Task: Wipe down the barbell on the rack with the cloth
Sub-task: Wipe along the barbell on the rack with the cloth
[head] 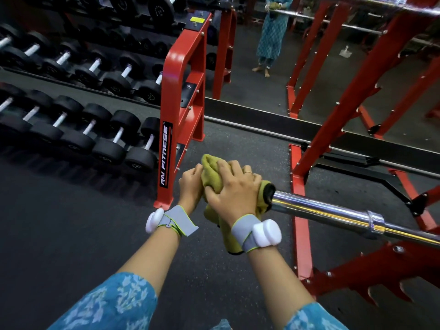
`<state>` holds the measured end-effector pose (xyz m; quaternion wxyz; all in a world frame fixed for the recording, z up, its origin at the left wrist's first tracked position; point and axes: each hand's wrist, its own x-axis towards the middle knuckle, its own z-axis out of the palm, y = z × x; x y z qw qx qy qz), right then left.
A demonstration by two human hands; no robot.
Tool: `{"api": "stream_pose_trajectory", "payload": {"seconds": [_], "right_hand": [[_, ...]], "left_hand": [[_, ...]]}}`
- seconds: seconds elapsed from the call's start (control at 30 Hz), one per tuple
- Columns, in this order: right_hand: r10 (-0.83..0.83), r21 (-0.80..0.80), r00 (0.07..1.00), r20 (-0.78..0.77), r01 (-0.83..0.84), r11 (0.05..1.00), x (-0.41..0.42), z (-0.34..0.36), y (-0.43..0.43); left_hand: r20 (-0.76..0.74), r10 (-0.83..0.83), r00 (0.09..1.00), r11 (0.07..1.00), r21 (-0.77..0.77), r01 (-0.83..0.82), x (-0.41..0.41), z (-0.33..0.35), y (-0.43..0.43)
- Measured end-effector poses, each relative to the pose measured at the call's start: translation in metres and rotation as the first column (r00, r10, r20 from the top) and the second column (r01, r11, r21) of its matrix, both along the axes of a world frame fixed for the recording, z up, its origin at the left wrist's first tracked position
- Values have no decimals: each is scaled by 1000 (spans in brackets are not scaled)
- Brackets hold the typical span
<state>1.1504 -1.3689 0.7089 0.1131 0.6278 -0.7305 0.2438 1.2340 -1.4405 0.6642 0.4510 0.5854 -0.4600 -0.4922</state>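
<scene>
Gripping the yellow-green cloth (210,171) with both hands, I am holding it bunched around the near end of the chrome barbell (321,210), which is lying across the red rack (299,234) and running off to my right. My right hand (234,189) is curling over the top of the cloth, fingers and thumb wrapping it against the bar. My left hand (190,184) is pinching the cloth's left side just past the bar's tip, fingers curled in. A loose tail of the cloth is hanging down between my wrists. I am wearing a grey strap with a white pod on each wrist, left (166,219) and right (258,232). To my left, black dumbbells (119,139) are sitting in rows on a red-framed dumbbell stand (171,91), and dark rubber floor (71,234) is lying under everything.
</scene>
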Motion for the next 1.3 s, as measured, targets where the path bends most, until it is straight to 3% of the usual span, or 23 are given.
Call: {"api": "stream_pose_trajectory", "payload": {"seconds": [0.17,0.3,0.4,0.5,0.6,0.7,0.87,1.0,1.13,1.2,1.3], "right_hand": [[95,-60,995,-31,-97,993,-22,-4,9],[-5,-74,999,40,8,997,-43,-6,19],[-66,-42,995,69,69,997,-41,-2,11],[-41,54,999,33,39,998,-31,9,-1],[-19,294,995,96,-10,956,-27,24,-18],[-47,412,953,300,-85,907,-28,35,-35],[-229,571,820,524,-138,809,-44,49,-49],[-211,511,877,432,-45,858,-42,42,-35],[-17,445,974,227,-88,891,-32,40,-15],[29,455,984,179,-108,884,-22,41,-19],[-15,437,964,266,-107,893,-8,40,-35]], "left_hand": [[15,-25,1000,1000,20,25,2,4,-1],[164,26,986,998,57,-36,3,17,4],[100,85,991,984,146,-99,-2,14,-2],[-3,160,987,961,228,-156,-11,15,-7],[36,193,980,966,168,-197,-19,16,-6],[-192,237,952,968,133,-215,-18,15,0],[-415,83,906,996,12,-86,-13,10,4],[-420,-30,907,999,-45,13,-7,6,5],[-313,-123,942,992,-66,108,-1,13,7],[-256,-144,956,989,-11,146,1,17,6],[-228,-99,969,979,150,136,2,30,5]]}}
